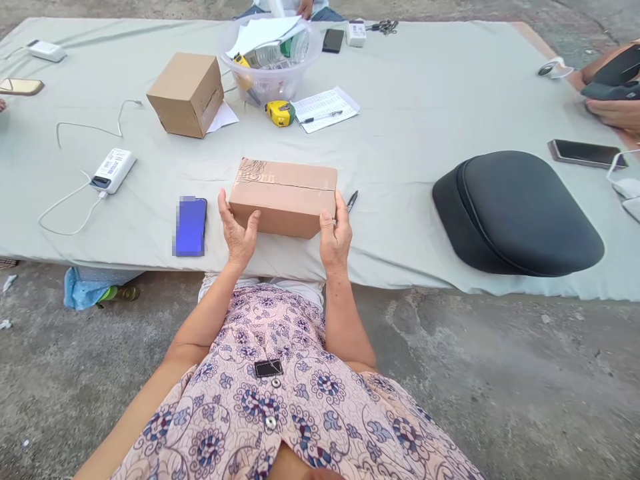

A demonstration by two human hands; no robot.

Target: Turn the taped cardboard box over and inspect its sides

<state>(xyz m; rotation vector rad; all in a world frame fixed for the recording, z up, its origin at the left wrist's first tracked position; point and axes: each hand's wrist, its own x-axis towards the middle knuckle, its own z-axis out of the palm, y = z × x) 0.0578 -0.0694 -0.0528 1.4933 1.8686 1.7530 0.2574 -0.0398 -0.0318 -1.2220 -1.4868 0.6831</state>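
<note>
Between my two hands is a closed brown cardboard box [283, 193], with a taped seam along its top and dark scribbles at its far left corner. My left hand [239, 233] presses the box's left end, thumb on the near face. At the right end, my right hand [335, 237] grips it with the thumb in front and fingers round the side. I cannot tell whether the box rests on the table or is slightly raised. A dark pen [353, 200] lies just right of my right hand. Left of my left hand lies a phone [191, 228] with a blue screen.
On the cloth-covered table [400, 113] stand another cardboard box [183, 97], a plastic basin [270, 83], a yellow tape measure [281, 113], a paper sheet [327, 110] and a white power bank [114, 170]. A black case [520, 213] sits right. Other people's hands [613, 110] show at the edges.
</note>
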